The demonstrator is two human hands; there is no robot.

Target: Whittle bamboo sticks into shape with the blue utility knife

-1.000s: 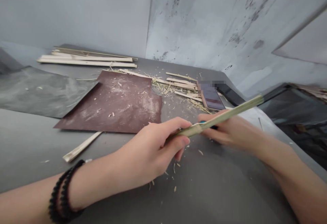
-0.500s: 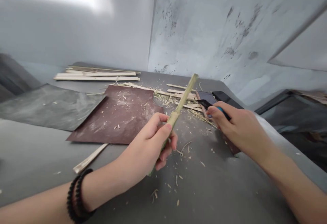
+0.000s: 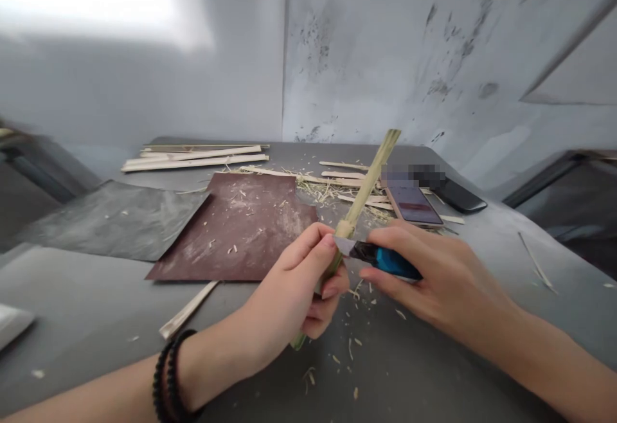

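A green-yellow bamboo strip (image 3: 369, 188) slants up and to the right, its lower part wrapped by the fingers of my left hand (image 3: 299, 285). My right hand (image 3: 424, 269) is closed on a blue and black utility knife (image 3: 393, 262). The knife's blade lies against the strip just below its node, beside my left thumb. Below my left hand the strip's green lower end shows.
Brown sandpaper (image 3: 241, 230) and a grey sheet (image 3: 120, 217) lie at the left. Pale bamboo strips (image 3: 197, 158) rest at the back. Shavings, thin sticks, a phone (image 3: 414, 203) and a black object (image 3: 460, 195) lie behind my right hand.
My right hand has brought the knife left and down onto the strip. The phone behind it now shows more fully. The view has shifted slightly, and my left hand still holds the strip.
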